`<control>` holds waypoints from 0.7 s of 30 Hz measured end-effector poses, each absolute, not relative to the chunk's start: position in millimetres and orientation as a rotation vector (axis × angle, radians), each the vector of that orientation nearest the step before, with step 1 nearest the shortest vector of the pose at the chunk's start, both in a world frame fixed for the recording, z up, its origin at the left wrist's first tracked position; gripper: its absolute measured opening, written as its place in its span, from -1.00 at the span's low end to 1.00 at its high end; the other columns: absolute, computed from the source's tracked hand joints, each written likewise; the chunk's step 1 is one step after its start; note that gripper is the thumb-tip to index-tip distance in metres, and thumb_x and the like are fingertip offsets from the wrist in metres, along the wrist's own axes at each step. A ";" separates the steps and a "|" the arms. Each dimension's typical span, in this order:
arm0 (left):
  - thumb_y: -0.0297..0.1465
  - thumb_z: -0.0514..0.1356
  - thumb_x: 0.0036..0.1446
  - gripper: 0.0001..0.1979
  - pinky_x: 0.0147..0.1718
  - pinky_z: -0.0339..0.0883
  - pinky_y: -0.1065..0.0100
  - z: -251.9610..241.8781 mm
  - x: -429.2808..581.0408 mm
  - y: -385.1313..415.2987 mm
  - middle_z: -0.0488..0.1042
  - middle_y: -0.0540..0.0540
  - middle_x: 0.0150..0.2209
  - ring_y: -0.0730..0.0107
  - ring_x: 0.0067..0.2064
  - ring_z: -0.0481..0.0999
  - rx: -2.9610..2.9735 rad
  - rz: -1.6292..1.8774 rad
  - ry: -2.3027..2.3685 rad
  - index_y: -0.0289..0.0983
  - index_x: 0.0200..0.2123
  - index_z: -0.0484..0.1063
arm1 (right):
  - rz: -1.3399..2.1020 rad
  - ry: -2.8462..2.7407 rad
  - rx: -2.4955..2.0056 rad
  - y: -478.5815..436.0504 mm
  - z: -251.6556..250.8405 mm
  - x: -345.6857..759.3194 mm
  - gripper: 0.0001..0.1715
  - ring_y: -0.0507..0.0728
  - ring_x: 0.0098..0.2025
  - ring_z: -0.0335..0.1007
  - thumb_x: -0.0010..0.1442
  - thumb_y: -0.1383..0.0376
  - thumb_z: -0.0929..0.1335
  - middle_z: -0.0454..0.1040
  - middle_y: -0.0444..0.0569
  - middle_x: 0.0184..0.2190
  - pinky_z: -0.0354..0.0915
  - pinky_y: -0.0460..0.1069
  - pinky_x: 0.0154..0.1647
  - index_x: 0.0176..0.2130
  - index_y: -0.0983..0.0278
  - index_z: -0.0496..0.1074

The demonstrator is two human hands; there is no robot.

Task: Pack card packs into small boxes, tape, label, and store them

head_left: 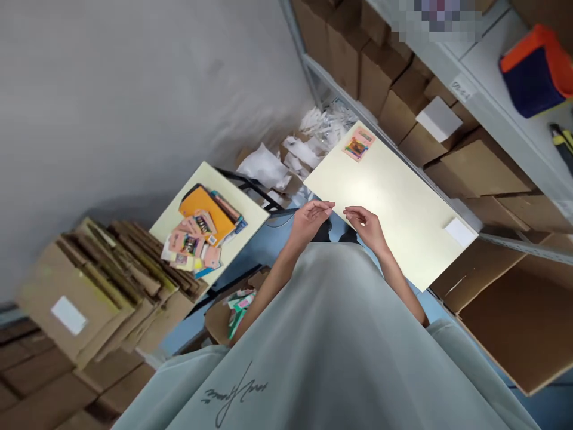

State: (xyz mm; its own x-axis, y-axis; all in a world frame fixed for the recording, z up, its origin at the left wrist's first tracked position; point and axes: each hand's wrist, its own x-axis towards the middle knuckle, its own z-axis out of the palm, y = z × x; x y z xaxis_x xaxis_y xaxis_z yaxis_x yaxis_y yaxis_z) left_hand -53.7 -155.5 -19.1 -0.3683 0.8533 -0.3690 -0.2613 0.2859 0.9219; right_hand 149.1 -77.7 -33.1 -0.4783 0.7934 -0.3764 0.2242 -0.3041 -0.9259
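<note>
At nine o'clock from the left hand (310,220), the small bench (254,209) carries a flat orange item (211,207). This hand is released; at its one o'clock, a pink card (359,144) lies on the large bench (385,197). The right hand (367,226) is released too.

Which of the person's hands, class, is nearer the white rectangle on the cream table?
Right. The right hand is left of the white rectangle in view, not touching it; the left hand is farther left.
</note>
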 end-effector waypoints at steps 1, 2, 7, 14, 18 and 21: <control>0.15 0.65 0.09 -0.44 0.32 0.58 -0.09 -18.5 -60.9 -162.9 0.80 -0.26 0.04 -0.01 0.16 0.77 0.559 1.350 1.521 -0.16 -0.23 0.63 | 1.863 -1.558 -1.259 -76.0 -34.3 142.3 -0.46 0.30 0.13 0.80 0.38 -0.21 0.53 0.84 0.08 0.04 0.64 0.23 0.27 0.04 0.12 0.72; 0.16 0.64 0.09 -0.44 0.30 0.59 -0.08 -18.2 -68.3 -170.1 0.80 -0.26 0.04 0.00 0.15 0.77 0.542 1.381 1.550 -0.16 -0.23 0.63 | 1.889 -1.590 -1.232 -74.0 -35.7 134.9 -0.46 0.30 0.13 0.80 0.38 -0.21 0.53 0.84 0.08 0.05 0.64 0.22 0.26 0.04 0.12 0.72; 0.17 0.63 0.12 -0.44 0.27 0.58 0.00 -26.5 -106.0 -200.5 0.79 -0.24 0.03 0.04 0.13 0.75 0.398 1.557 1.676 -0.15 -0.22 0.63 | 1.968 -1.736 -1.129 -62.0 -42.8 85.2 -0.46 0.30 0.14 0.79 0.36 -0.20 0.54 0.83 0.08 0.05 0.63 0.21 0.26 0.04 0.13 0.72; 0.17 0.60 0.17 -0.45 0.30 0.56 -0.02 -56.7 -174.4 -220.5 0.78 -0.21 0.04 0.03 0.16 0.76 0.207 1.623 1.723 -0.13 -0.19 0.59 | 2.032 -1.893 -1.057 -50.2 -61.0 -23.1 -0.39 0.31 0.16 0.77 0.35 -0.27 0.54 0.83 0.07 0.06 0.62 0.22 0.32 0.05 0.13 0.73; 0.08 0.55 0.25 -0.56 0.34 0.55 -0.01 -85.4 -229.9 -216.5 0.78 -0.18 0.05 0.02 0.18 0.75 0.108 1.602 1.745 -0.13 -0.16 0.60 | 2.080 -1.933 -1.126 -39.5 -99.3 -99.9 -0.34 0.34 0.12 0.76 0.27 -0.31 0.57 0.83 0.07 0.03 0.62 0.26 0.33 0.01 0.14 0.74; 0.02 0.52 0.30 -0.63 0.38 0.52 0.00 -124.9 -277.9 -203.1 0.77 -0.17 0.10 0.00 0.22 0.73 0.034 1.579 1.759 -0.13 -0.10 0.67 | 2.094 -1.969 -1.177 -26.3 -150.2 -161.5 -0.36 0.33 0.13 0.75 0.26 -0.29 0.58 0.81 0.05 0.03 0.61 0.26 0.36 -0.01 0.13 0.73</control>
State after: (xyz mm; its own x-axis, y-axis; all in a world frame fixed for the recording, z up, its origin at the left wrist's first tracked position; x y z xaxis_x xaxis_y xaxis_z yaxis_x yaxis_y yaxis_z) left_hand -277.9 -203.1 -124.9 -0.7122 0.4872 -0.5055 -0.4503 0.2354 0.8613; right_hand -161.5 -26.3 -150.2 -0.7124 0.5044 -0.4879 0.4562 -0.1955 -0.8681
